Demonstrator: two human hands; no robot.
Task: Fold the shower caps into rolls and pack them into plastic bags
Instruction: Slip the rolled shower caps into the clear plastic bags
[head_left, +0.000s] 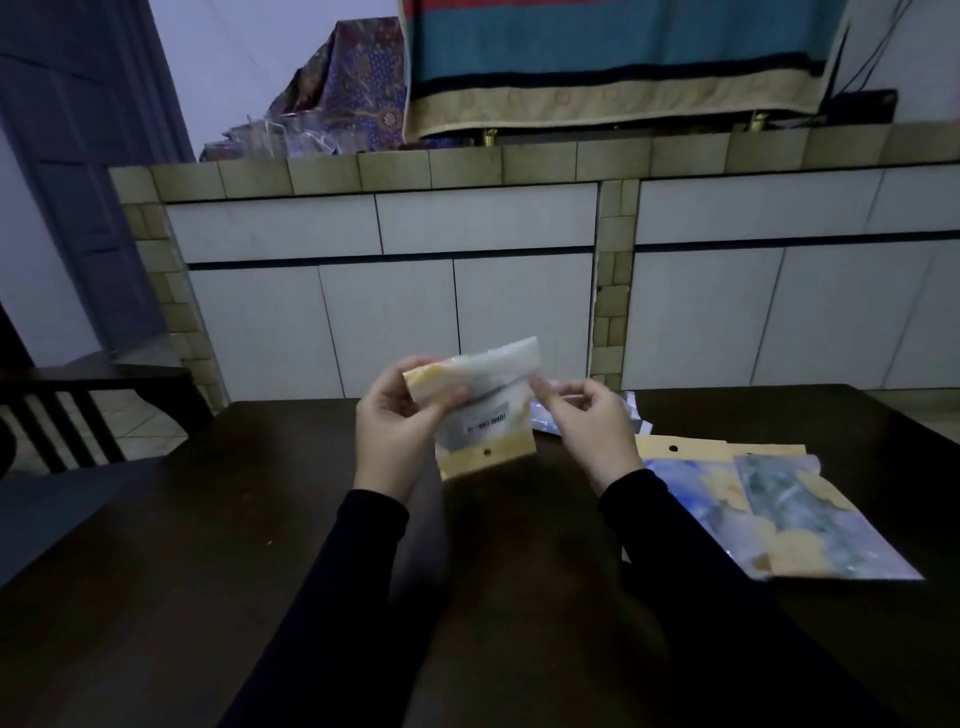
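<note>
Bag (485, 434) up off the surface (260, 519), held in mid-air at the centre of view, its yellow header strip with the punched hole hanging at six o'clock. Left hand (395, 431) has its fingers curled round the bag's top corner, pinning what looks like the rolled shower cap (493, 364), whose long axis runs from nine o'clock up toward two. Right hand (592, 421) sits just at three o'clock of the bag, fingers pinched together, apparently on the thin clear edge at the mouth, though blur hides the contact. Finished packs (779, 514) lie at four o'clock. Right hand looks nearer the opening, so the pull probably falls there.
</note>
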